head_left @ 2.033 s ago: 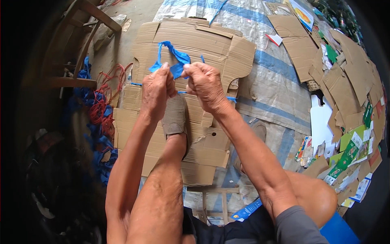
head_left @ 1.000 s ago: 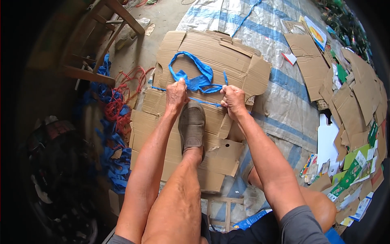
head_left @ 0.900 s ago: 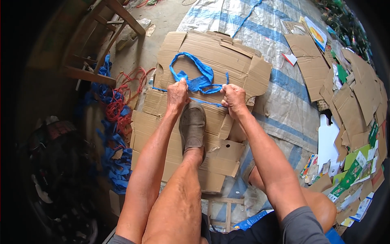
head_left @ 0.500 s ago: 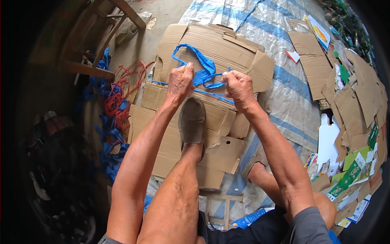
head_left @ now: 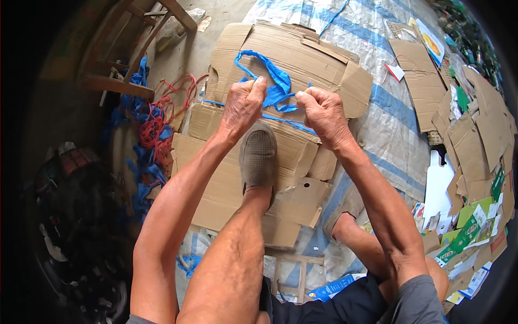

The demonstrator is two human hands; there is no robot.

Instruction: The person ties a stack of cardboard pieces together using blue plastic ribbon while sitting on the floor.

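Blue plastic strip (head_left: 275,89), flattened corrugated cardboard (head_left: 280,156)

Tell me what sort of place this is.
Probably a scrap-cardboard sorting spot, outdoors or in a yard. Flattened cardboard sheets litter a woven plastic tarp on the ground, and both hands pull blue strapping over a stack of flattened boxes held down by a foot.
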